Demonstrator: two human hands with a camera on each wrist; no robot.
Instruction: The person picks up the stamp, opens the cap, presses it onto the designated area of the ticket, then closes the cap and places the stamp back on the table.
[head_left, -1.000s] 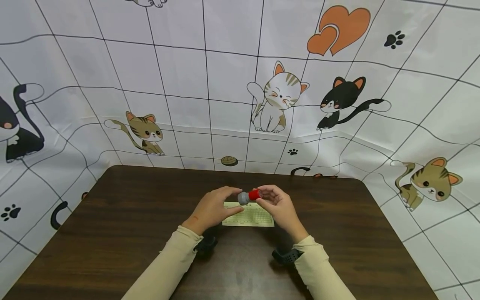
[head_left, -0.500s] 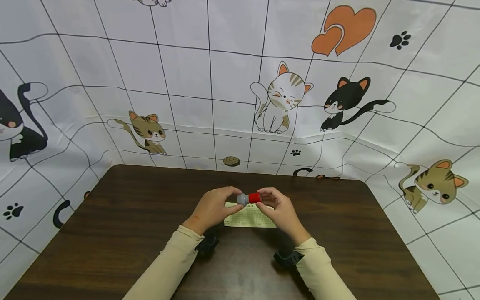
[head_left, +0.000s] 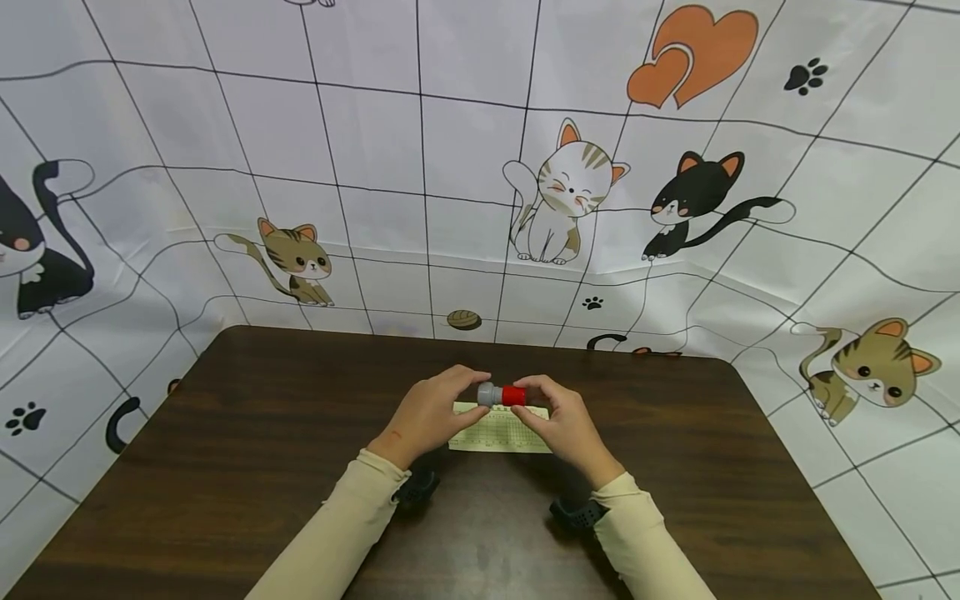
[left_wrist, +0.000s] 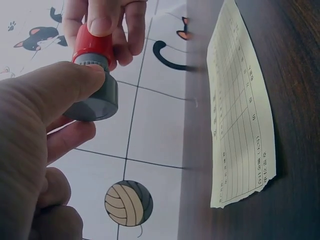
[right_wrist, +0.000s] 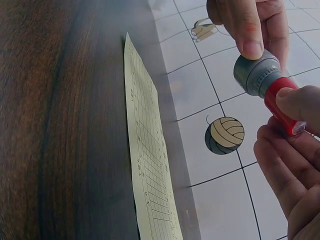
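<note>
A small round stamp (head_left: pixel 513 396) with a red handle and a grey end is held level in the air between both hands. My left hand (head_left: pixel 429 417) pinches the grey end (left_wrist: pixel 95 102) between thumb and fingers. From the other side, my right hand (head_left: pixel 562 422) grips the red handle (right_wrist: pixel 281 102) with thumb and fingertips. A ribbed lighter-grey collar (right_wrist: pixel 267 80) shows between the two parts. Below and behind the hands, a pale yellow printed slip (head_left: pixel 498 430) with ruled lines lies on the table; in the left wrist view its near edge looks torn.
The dark wood table (head_left: pixel 247 442) reaches back to a white sheet (head_left: pixel 375 167) printed with grid lines and cats, which hangs behind and at both sides. Dark bands (head_left: pixel 577 512) sit at both wrists below the cream sleeves.
The stamp has turned from a slight tilt to level. More of the collar between grey end and red handle shows now. Both hands keep their hold, and the view has shifted slightly.
</note>
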